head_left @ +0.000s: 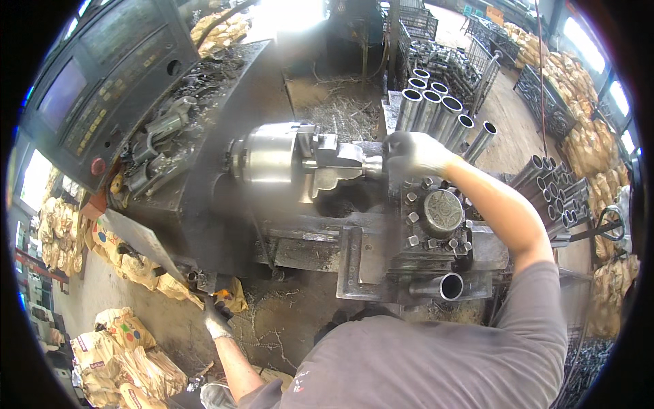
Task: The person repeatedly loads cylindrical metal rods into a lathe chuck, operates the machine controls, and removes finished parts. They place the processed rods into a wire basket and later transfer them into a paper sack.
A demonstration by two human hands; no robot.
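Observation:
My right hand (pixel 417 154), in a pale glove with dark fingertips, reaches across the lathe. Its fingers are curled beside the flared end of a metal workpiece (pixel 372 165); what they grip is hidden. That workpiece lies in line with the shiny round chuck (pixel 272 153), with a stepped metal block around its middle. Below my right forearm sits the square tool post (pixel 443 213) with its round cap and several bolts. Low on the left, my left hand (pixel 217 320), in a dirty glove, is by the machine's lower front edge; its fingers are hard to make out.
Upright steel tubes (pixel 430 102) stand in a cluster behind the tool post, with more tubes (pixel 552 194) at the right. One short tube (pixel 446 286) lies on the carriage. A control panel (pixel 92 88) rises at the left. Paper sacks (pixel 122 361) and metal shavings cover the floor.

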